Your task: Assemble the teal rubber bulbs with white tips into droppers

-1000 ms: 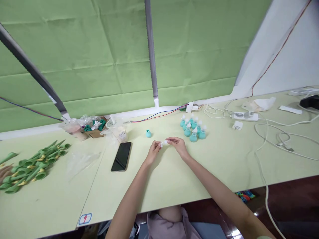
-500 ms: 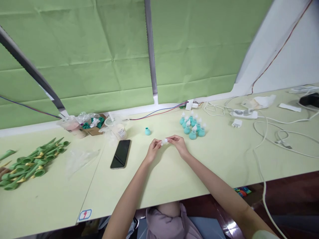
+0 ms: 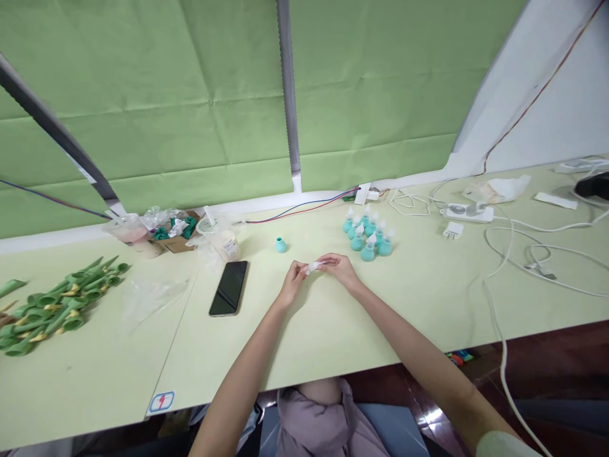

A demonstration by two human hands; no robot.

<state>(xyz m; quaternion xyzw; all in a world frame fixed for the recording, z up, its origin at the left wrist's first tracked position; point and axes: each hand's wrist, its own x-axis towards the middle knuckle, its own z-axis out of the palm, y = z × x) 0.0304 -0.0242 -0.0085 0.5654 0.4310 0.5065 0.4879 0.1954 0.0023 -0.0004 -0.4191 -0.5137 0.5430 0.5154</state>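
Note:
Between my two hands, just above the table, is a small white translucent piece (image 3: 313, 266); its exact kind is too small to make out. My left hand (image 3: 294, 280) pinches its left end, and my right hand (image 3: 339, 269) grips the right end. Beyond my left hand stands a single turquoise bulb-shaped bottle (image 3: 281, 245) with an open neck and no tip. To the right of my right hand is a cluster of several turquoise bottles (image 3: 367, 249), upright, each topped with a pointed whitish tip.
A black phone (image 3: 229, 289) lies left of my hands. Further left are a plastic bag (image 3: 155, 298) and a pile of green cone-shaped pieces (image 3: 71, 304). A drink cup (image 3: 226, 244) and a cardboard box (image 3: 178, 244) stand behind. White cables (image 3: 495, 254) and a power strip (image 3: 469, 212) occupy the right side.
The white pieces between my hands have come closer together, seeming now like one. My view has shifted slightly; the bottles and phone stay put.

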